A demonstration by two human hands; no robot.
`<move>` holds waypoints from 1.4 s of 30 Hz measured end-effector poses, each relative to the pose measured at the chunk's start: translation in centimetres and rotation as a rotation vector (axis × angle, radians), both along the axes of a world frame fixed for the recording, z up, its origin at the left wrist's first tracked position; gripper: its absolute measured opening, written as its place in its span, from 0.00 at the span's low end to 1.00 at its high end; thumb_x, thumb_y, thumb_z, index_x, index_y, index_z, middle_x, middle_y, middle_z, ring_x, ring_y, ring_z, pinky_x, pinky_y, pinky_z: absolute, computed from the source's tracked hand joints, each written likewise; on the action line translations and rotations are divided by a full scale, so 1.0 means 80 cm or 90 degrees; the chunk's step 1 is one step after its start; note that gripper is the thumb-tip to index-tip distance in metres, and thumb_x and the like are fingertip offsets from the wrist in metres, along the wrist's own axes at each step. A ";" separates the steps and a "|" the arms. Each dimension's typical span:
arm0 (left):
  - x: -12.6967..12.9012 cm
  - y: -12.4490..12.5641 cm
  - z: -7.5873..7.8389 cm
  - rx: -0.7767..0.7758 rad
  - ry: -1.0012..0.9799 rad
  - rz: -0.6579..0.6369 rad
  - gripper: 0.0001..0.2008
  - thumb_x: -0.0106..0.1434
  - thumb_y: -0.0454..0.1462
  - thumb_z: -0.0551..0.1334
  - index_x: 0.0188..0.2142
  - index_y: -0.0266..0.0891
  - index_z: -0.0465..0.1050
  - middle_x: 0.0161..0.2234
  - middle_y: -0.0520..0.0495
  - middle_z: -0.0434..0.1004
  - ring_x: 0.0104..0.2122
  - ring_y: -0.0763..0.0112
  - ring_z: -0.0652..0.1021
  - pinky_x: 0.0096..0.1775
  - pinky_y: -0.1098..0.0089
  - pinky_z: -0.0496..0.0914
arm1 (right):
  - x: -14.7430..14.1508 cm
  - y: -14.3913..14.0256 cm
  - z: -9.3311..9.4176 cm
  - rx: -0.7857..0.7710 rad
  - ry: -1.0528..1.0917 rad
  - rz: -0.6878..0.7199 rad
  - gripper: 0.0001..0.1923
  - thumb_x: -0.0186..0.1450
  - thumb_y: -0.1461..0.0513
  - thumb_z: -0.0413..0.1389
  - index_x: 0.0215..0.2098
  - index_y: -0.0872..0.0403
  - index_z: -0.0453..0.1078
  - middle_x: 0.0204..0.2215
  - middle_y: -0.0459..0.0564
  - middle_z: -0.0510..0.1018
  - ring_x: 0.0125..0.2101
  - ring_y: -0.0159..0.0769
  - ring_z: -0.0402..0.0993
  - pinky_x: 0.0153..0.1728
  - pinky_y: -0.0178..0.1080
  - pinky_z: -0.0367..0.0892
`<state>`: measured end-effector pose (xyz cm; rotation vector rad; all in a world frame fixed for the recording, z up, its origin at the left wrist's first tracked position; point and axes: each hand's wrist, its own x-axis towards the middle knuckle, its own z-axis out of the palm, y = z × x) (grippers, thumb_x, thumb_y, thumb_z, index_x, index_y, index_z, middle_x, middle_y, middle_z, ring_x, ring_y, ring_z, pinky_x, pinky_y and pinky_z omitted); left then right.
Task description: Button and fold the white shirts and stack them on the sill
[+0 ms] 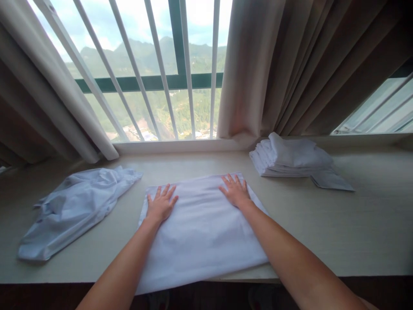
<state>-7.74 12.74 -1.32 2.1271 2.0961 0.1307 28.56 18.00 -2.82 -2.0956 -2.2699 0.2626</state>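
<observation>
A white cloth (200,228) lies spread in a rough rectangle before me, with small wrinkles across its upper half. Its near left corner hangs a little over the table's front edge. My left hand (161,203) rests flat on the cloth's far left part, fingers spread. Near the far right corner, my right hand (236,190) also presses flat with its fingers apart. Neither hand grips anything. To the left is a crumpled white cloth (77,206), loosely bunched. At the back right sits a stack of folded white cloths (293,157), one flap sticking out toward the right.
The pale tabletop (348,232) runs along a barred window (155,82). Brown curtains (258,69) hang down to the table's back edge on both sides. Below the front edge the floor is dark.
</observation>
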 end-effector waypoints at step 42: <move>-0.056 -0.353 0.054 -0.281 -0.810 0.490 0.34 0.53 0.66 0.61 0.31 0.35 0.77 0.30 0.37 0.82 0.24 0.61 0.80 0.21 0.71 0.65 | -0.247 -0.392 0.073 0.009 0.324 0.350 0.32 0.69 0.58 0.52 0.71 0.45 0.55 0.71 0.52 0.58 0.70 0.51 0.52 0.69 0.60 0.40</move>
